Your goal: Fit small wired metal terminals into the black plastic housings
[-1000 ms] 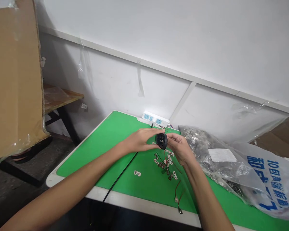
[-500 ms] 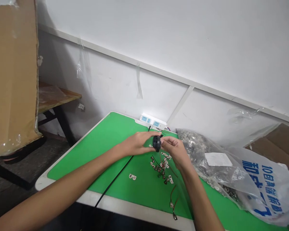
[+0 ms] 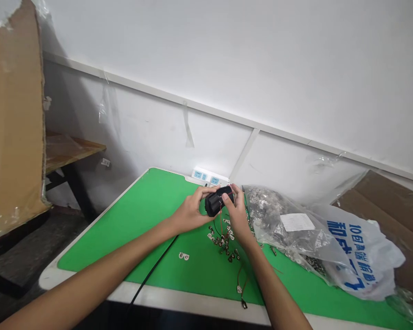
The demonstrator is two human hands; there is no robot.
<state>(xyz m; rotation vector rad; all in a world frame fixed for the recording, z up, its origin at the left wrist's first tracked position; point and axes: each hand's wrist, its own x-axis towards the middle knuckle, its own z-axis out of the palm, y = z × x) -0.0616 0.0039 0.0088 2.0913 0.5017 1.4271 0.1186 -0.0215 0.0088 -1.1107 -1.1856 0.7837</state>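
Note:
A black cylindrical plastic part [image 3: 214,202] with thin red and black wires is held between both hands above the green table top. My left hand [image 3: 192,207] is closed around its left end, thumb and fingers on opposite sides. My right hand [image 3: 237,210] grips the right end, with the thumb pressed on the near side where a red wire runs. Below the hands lies a loose pile of small metal terminals [image 3: 225,243], some with wires. Another metal piece [image 3: 183,256] lies apart on the left, and wired terminals [image 3: 243,302] lie near the front edge.
A white power strip [image 3: 209,177] stands at the back edge against the wall, and a black cable [image 3: 154,268] crosses the green table [image 3: 124,220]. Clear bags of metal parts [image 3: 278,215] and a printed white bag [image 3: 361,256] cover the right. A cardboard box [image 3: 13,123] stands at left.
The black part has turned from end-on to lengthwise, showing its side and wires. My right hand has shifted from a fingertip pinch to a fuller grip. The view has moved slightly right.

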